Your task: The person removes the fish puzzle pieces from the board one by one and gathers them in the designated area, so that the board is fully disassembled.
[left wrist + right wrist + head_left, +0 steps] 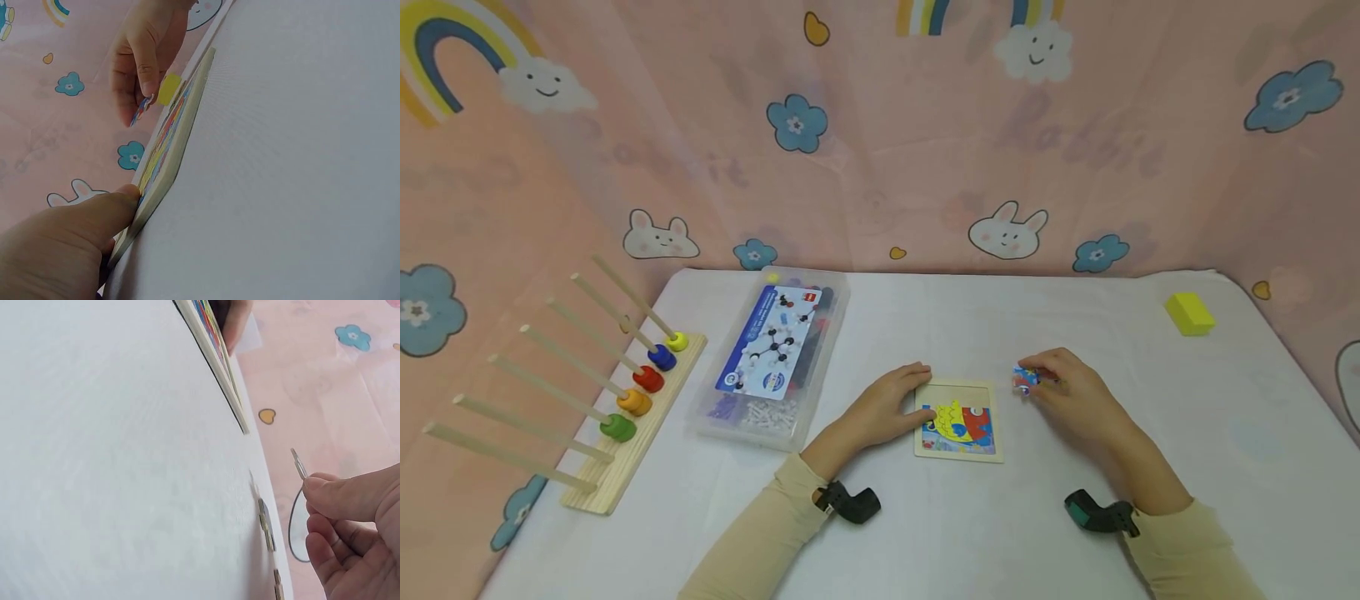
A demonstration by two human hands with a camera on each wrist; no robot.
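A jigsaw puzzle in a pale wooden frame (998, 450) lies on the table, with yellow, red and blue pieces in its tray. At its left side, my left hand (887, 407) holds the frame, the thumb over the picture and the fingers by the upper left corner. My right hand (1071, 396) pinches a small colourful puzzle piece (299, 464) between thumb and fingertips, right of the frame and raised off the table. Below that hand, loose puzzle pieces (267, 525) lie on the cloth in the right wrist view; the hand mostly hides them in the head view.
A clear plastic case (816, 392) with a molecule-model label lies left of the hands. Farther left stands a wooden peg rack (658, 417) with coloured rings on several pegs. A yellow block (1190, 314) sits at the back right. Behind the table hangs a pink patterned cloth (880, 167).
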